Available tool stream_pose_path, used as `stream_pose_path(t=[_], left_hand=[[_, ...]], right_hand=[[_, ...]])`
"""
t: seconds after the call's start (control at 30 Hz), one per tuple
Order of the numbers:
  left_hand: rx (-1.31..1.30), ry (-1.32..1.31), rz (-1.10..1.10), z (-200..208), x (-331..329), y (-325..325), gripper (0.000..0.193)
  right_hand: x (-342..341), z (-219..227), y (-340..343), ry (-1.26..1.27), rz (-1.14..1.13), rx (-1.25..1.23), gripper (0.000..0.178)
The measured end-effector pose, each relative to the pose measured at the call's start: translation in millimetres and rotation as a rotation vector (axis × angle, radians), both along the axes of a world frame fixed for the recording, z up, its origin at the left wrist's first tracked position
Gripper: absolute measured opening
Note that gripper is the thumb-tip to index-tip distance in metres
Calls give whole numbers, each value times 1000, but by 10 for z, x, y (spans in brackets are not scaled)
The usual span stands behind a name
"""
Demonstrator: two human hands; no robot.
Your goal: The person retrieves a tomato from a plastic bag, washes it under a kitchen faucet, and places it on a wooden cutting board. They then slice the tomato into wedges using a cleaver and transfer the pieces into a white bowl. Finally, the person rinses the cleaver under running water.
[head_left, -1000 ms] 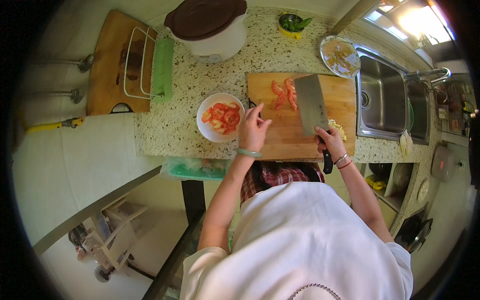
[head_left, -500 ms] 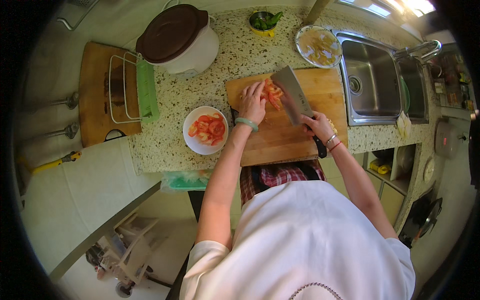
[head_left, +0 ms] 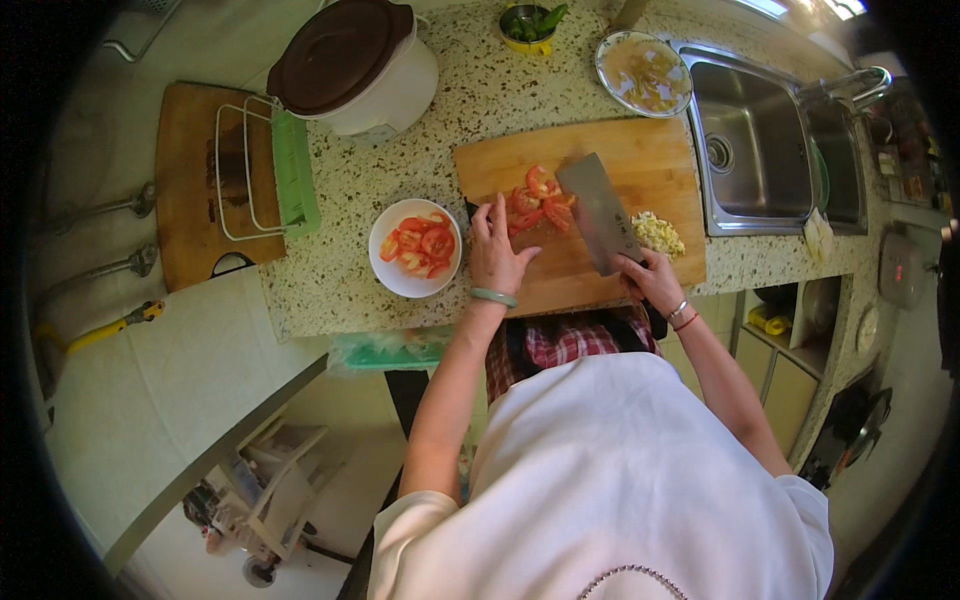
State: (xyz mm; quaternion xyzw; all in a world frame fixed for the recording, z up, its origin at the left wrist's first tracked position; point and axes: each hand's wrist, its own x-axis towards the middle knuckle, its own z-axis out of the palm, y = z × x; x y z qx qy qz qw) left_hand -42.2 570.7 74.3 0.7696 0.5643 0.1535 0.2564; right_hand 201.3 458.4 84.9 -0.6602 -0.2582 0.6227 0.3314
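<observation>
My right hand grips the handle of a broad cleaver, its blade lying at a slant over the wooden cutting board. Just left of the blade lies a loose pile of cut tomato. My left hand is beside that pile at the board's left edge, fingers apart and holding nothing. Chopped garlic-like pale bits sit on the board to the right of the cleaver. A white bowl with tomato slices stands left of the board, near my left wrist.
A sink lies to the right, with a plate of pale strips beside it. Green peppers fill a small yellow pot at the back. A lidded white cooker and a green rack stand at the left.
My left hand has let go of the tomato, drawn back toward me and spread its fingers. The cleaver has shifted slightly nearer, and the pale chopped bits are now uncovered.
</observation>
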Motion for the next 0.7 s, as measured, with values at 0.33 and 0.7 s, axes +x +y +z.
stream_pose_path(t=[0.33,0.7], left_hand=[[-163,-180,-17,-105,176,200,95],[-199,-320,-42,-331,126,300,82]], right_hand=[[-373,-173,-108,135,-153,-40,22],[-796,-146,35,250,-100,-39,24]])
